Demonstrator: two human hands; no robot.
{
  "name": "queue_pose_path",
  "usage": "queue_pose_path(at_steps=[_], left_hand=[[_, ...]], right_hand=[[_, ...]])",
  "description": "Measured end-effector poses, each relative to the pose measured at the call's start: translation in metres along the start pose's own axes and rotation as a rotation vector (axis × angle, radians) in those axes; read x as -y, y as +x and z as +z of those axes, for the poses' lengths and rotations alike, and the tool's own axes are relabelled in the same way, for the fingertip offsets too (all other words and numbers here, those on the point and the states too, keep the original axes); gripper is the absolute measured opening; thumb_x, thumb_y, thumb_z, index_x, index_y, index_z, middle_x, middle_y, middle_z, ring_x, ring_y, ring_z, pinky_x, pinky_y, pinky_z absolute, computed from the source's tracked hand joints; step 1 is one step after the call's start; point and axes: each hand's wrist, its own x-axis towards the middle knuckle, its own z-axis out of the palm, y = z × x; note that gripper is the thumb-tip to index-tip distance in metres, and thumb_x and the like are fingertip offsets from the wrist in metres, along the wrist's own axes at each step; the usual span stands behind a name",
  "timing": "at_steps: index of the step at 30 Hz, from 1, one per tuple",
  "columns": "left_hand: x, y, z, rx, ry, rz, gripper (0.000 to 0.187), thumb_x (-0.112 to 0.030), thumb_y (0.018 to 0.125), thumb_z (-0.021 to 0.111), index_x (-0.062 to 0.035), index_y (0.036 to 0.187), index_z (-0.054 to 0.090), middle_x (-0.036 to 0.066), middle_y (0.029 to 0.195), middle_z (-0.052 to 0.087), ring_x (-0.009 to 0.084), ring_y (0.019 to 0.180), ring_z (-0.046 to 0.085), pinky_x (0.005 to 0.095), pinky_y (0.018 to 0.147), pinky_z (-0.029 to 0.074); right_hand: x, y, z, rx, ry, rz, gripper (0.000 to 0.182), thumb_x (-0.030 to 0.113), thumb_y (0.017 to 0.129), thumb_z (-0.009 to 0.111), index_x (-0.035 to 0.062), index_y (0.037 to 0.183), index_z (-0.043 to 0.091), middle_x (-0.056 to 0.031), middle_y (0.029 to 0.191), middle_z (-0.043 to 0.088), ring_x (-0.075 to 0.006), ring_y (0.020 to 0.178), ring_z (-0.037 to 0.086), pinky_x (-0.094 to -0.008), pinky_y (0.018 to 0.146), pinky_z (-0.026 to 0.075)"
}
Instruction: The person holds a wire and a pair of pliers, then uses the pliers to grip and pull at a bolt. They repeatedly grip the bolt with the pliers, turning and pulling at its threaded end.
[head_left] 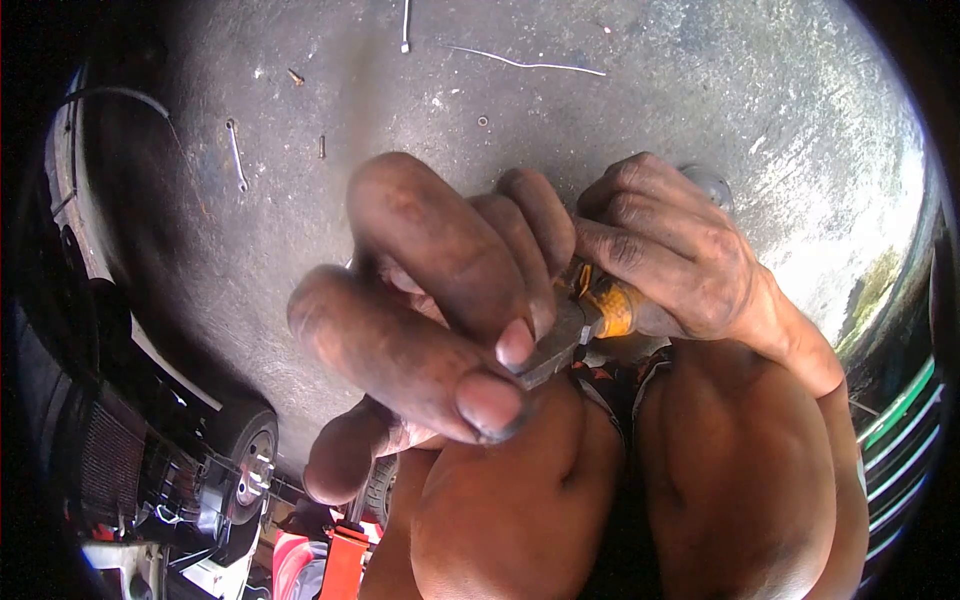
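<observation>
My left hand is large in front of the camera, its fingers curled down and the thumb apart from them at lower left. A dark metal head reaches in at its fingertips, but I cannot tell what those fingers grip. To the right, my right hand is closed around yellow-handled pliers, their metal jaws pointing toward the left hand. The pliers overlap the space above my bent knees, and the right fingers hide part of the handles.
Two wrenches, small bolts, a ring-shaped piece and a thin wire lie on the concrete floor. A dark round object sits behind my right hand. At lower left are a wheel and a red metal post.
</observation>
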Motion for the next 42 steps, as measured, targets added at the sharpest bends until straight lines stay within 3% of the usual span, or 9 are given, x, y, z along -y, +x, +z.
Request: queue_pose_path(at_steps=[3,7,11,22,28,31,34,42], left_hand=[[-0.015,-0.005,-0.003,0.003,0.062,-0.161,0.034,-0.053,0.09,0.072,-0.0213,0.1,0.067,-0.001,0.095,0.054,0.0131,0.066,0.052,0.0321,0.066,0.034],[-0.012,-0.006,-0.004,-0.055,0.007,-0.176,0.034,-0.052,0.088,0.075,-0.0213,0.101,0.067,0.0,0.096,0.055,0.0125,0.065,0.052,0.0317,0.067,0.033],[-0.002,-0.011,-0.013,-0.137,-0.153,-0.205,0.041,-0.056,0.091,0.07,-0.0196,0.108,0.066,0.002,0.1,0.053,0.0121,0.068,0.051,0.0318,0.069,0.035],[0.006,-0.016,-0.023,-0.094,-0.162,-0.183,0.048,-0.061,0.091,0.067,-0.0183,0.114,0.063,0.002,0.102,0.05,0.0131,0.071,0.045,0.0326,0.071,0.036],[0.011,-0.02,-0.028,-0.106,-0.173,-0.191,0.052,-0.061,0.093,0.064,-0.0157,0.118,0.063,0.004,0.106,0.049,0.0141,0.079,0.045,0.0332,0.074,0.036],[0.016,-0.021,-0.039,-0.02,-0.179,-0.176,0.057,-0.063,0.094,0.059,-0.0146,0.124,0.062,0.005,0.11,0.049,0.0146,0.081,0.044,0.0337,0.076,0.035],[0.017,-0.023,-0.042,-0.006,-0.187,-0.183,0.059,-0.064,0.094,0.058,-0.0147,0.126,0.062,0.005,0.112,0.049,0.0147,0.081,0.043,0.0342,0.077,0.035],[0.014,-0.022,-0.043,-0.026,-0.196,-0.189,0.06,-0.064,0.091,0.059,-0.0144,0.124,0.064,0.006,0.114,0.049,0.0154,0.082,0.044,0.0347,0.078,0.036]], right_hand=[[0.0,0.0,-0.001,0.008,-0.003,0.004,0.054,0.025,0.07,0.073,-0.0013,0.117,0.068,-0.0087,0.086,0.058,-0.0279,0.088,0.063,-0.0402,0.08,0.05],[0.004,0.002,-0.007,0.05,0.006,0.047,0.053,0.022,0.07,0.075,-0.0008,0.117,0.067,-0.0098,0.088,0.06,-0.0284,0.089,0.063,-0.0403,0.08,0.05],[0.006,0.002,-0.007,0.064,-0.013,0.11,0.05,0.022,0.072,0.076,-0.0013,0.115,0.067,-0.0116,0.091,0.062,-0.0303,0.09,0.063,-0.042,0.082,0.051],[0.011,-0.001,-0.008,0.106,-0.042,0.202,0.053,0.02,0.069,0.081,-0.0011,0.115,0.066,-0.0145,0.099,0.065,-0.033,0.094,0.064,-0.0436,0.085,0.052],[0.008,-0.004,-0.006,0.1,-0.023,0.257,0.052,0.019,0.074,0.081,-0.0015,0.118,0.065,-0.0158,0.098,0.065,-0.0358,0.092,0.065,-0.045,0.084,0.052],[0.006,-0.004,0.001,0.019,-0.046,0.216,0.047,0.023,0.077,0.084,-0.0056,0.11,0.066,-0.0142,0.083,0.062,-0.033,0.077,0.062,-0.0415,0.071,0.049],[0.007,-0.004,-0.005,0.116,-0.01,0.285,0.05,0.022,0.079,0.08,-0.0021,0.12,0.064,-0.0158,0.093,0.066,-0.0358,0.089,0.065,-0.0438,0.082,0.053],[0.005,-0.005,-0.001,0.064,0.105,0.277,0.051,0.019,0.082,0.08,-0.0025,0.124,0.062,-0.0172,0.093,0.067,-0.0366,0.089,0.067,-0.0443,0.082,0.055]])
